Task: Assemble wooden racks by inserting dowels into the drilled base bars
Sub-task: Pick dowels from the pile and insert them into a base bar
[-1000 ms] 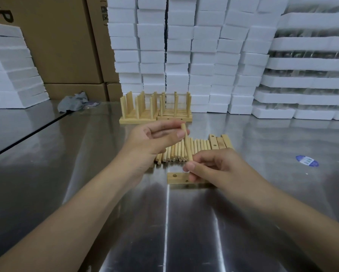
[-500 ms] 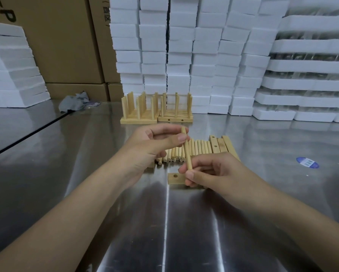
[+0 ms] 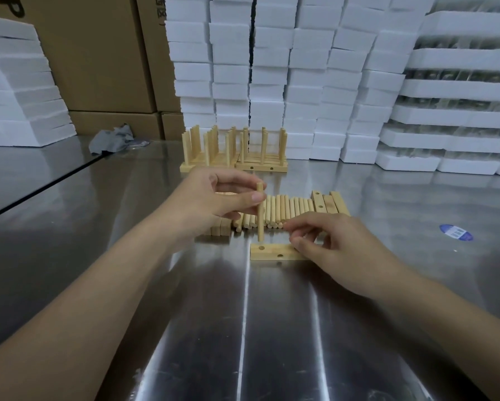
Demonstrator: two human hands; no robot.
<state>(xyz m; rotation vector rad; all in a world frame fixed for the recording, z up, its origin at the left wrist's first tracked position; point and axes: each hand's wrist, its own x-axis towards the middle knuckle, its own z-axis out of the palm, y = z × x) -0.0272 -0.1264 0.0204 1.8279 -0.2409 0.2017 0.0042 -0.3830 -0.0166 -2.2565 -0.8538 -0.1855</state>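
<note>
Head view: the left hand [image 3: 214,198] is seen with thumb and fingertips closed in a pinch on the upper part of a single dowel [image 3: 260,218], which is held upright. Its lower end is set just above, or perhaps already touching, the top hole at the left end of the base bar [image 3: 272,253]; which of the two cannot be told. The right hand [image 3: 335,241] is laid over the right part of that bar, with its fingers curled down around it, so that the bar is held flat on the steel table [image 3: 243,328].

The dowel is judged to be light, stiff and smooth, and a snug fit is to be expected. It would best be taken near the middle or above, so that the lower end is left free for the hole. The bar is also judged light and may be expected to slide on polished metal, so it should be pinned close beside the hole.

Just behind the hands a row of loose dowels [image 3: 286,209] is laid, with spare drilled bars [image 3: 326,202] at its right end. Farther back two finished racks [image 3: 234,151] are stood side by side before stacked foam blocks [image 3: 272,68]. A grey rag [image 3: 112,138] is seen to the left.
</note>
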